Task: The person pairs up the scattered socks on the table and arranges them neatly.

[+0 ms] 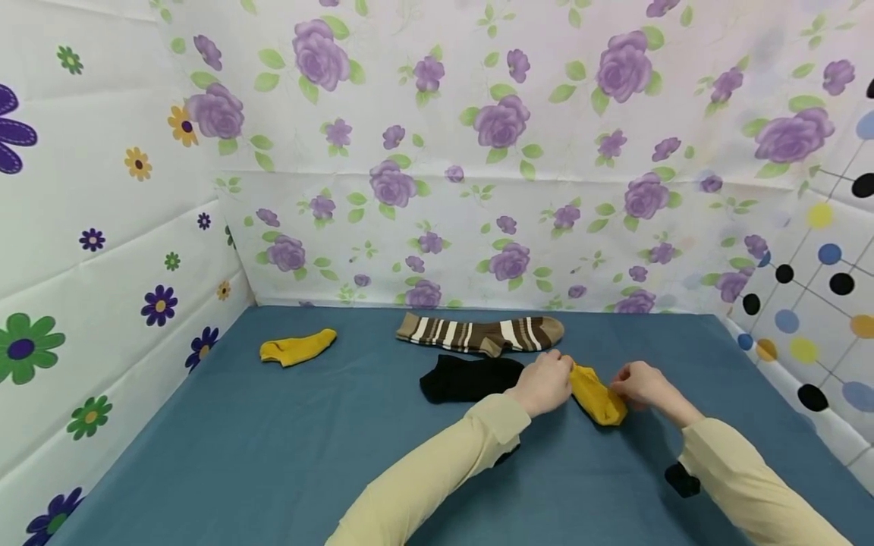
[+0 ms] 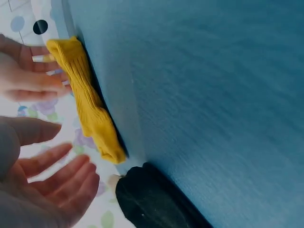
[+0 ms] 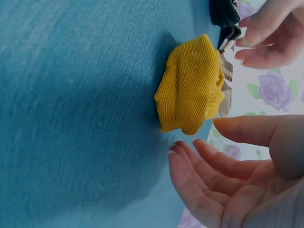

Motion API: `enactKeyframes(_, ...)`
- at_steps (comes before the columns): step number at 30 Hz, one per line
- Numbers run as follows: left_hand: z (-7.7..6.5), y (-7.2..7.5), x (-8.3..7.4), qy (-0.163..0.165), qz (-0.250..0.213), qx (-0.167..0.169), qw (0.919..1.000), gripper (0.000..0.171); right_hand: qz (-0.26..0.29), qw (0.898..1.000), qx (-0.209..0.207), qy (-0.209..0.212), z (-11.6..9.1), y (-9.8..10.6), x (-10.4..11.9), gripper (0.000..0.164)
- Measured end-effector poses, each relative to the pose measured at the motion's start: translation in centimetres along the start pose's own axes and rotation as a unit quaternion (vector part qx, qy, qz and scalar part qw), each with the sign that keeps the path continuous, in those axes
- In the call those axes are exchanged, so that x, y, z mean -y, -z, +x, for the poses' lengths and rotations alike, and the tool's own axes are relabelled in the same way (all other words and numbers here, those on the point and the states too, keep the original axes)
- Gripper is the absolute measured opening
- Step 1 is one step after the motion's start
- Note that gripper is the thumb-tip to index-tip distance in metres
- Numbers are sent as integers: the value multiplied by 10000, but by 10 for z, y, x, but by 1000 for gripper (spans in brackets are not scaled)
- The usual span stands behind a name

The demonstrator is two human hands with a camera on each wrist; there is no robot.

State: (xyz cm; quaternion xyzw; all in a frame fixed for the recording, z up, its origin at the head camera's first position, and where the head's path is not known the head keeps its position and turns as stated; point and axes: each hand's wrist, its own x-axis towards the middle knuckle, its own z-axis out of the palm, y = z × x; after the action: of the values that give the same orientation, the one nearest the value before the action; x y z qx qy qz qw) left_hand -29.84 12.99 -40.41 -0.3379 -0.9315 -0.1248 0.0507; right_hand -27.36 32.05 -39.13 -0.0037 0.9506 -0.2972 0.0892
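Observation:
A yellow ribbed sock (image 1: 598, 396) lies on the blue cloth between the two hands. At its upper left end in the head view is my left hand (image 1: 545, 381); in the left wrist view the left hand's thumb and fingers (image 2: 71, 178) are spread apart with nothing between them. My right hand (image 1: 645, 387) is at the sock's right side. The right wrist view shows the right thumb (image 3: 247, 128) close to the bunched sock (image 3: 190, 88), fingers loosely bent and parted from the thumb. A black sock (image 1: 464, 378) lies just left of the left hand, partly behind it.
A brown and white striped sock (image 1: 478, 334) lies at the back of the blue-covered table (image 1: 273, 455). Another yellow sock (image 1: 298, 349) lies at the far left. Flower-patterned sheets (image 1: 437, 152) wall the back and left; a dotted sheet (image 1: 819, 303) stands at the right.

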Motion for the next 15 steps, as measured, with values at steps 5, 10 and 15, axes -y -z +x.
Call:
enactKeyframes(5,10,-5,4,432,-447,73,9980,25,65,9996,240,-93,-6,1,-4,22)
enactKeyframes(10,17,-9,3,291,-542,377,9974,28,148,9989,332,-311,-10,1,-7,28)
enactKeyframes(15,21,-12,3,514,-733,483,9948,33,358,9977,414,-390,-12,0,-6,31)
